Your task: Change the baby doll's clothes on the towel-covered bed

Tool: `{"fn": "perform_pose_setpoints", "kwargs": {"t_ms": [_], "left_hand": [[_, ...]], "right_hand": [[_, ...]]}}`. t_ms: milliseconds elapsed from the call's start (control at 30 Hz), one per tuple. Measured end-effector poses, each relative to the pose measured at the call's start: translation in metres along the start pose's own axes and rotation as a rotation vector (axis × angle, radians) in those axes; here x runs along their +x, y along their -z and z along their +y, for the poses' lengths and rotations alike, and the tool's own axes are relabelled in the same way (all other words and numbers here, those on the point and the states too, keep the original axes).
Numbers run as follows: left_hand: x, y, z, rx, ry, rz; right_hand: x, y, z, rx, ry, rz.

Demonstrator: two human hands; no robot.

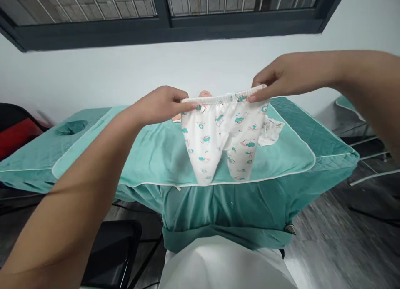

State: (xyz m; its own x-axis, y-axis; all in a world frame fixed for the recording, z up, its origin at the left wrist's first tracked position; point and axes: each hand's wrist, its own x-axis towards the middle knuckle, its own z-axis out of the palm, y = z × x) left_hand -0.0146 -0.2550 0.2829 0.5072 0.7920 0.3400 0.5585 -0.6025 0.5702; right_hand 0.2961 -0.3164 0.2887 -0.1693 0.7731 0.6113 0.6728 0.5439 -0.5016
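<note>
A pair of small white baby trousers point(218, 139) with green and red prints hangs in the air above a teal bed. My left hand point(161, 103) pinches the left end of the elastic waistband. My right hand point(278, 80) pinches the right end, so the waistband is stretched flat between them. The two legs dangle down over the mat. Behind the waistband, the top of a doll's head point(204, 93) shows; the rest of the doll is hidden by the trousers.
A teal mat with white piping point(150, 155) lies on the teal bed point(225, 205). A crumpled white printed cloth point(271, 130) rests on the mat at the right. A black chair point(112, 251) stands at the lower left. A white wall and a dark window frame point(168, 26) are behind.
</note>
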Motion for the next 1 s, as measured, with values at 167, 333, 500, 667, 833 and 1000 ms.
{"fn": "perform_pose_setpoints", "kwargs": {"t_ms": [167, 333, 500, 667, 833, 1000], "left_hand": [[0.007, -0.006, 0.007, -0.016, -0.065, 0.256], [0.025, -0.030, 0.005, -0.457, -0.299, 0.432], [0.023, -0.077, -0.034, -0.436, -0.032, 0.344], [0.000, -0.115, -0.117, -0.602, 0.340, 0.443], [-0.020, -0.132, -0.184, -0.623, 0.700, 0.410], [-0.007, -0.149, -0.190, -0.295, 0.502, 0.547]], "right_hand": [[0.021, -0.009, -0.026, 0.123, 0.014, -0.087], [0.057, -0.030, -0.053, 0.397, -0.051, -0.297], [0.092, -0.081, -0.042, 0.675, -0.047, -0.138], [0.108, -0.146, 0.005, 0.570, -0.058, -0.268], [0.106, -0.210, 0.063, 0.266, -0.060, -0.408], [0.124, -0.251, 0.154, -0.016, -0.176, -0.252]]}}
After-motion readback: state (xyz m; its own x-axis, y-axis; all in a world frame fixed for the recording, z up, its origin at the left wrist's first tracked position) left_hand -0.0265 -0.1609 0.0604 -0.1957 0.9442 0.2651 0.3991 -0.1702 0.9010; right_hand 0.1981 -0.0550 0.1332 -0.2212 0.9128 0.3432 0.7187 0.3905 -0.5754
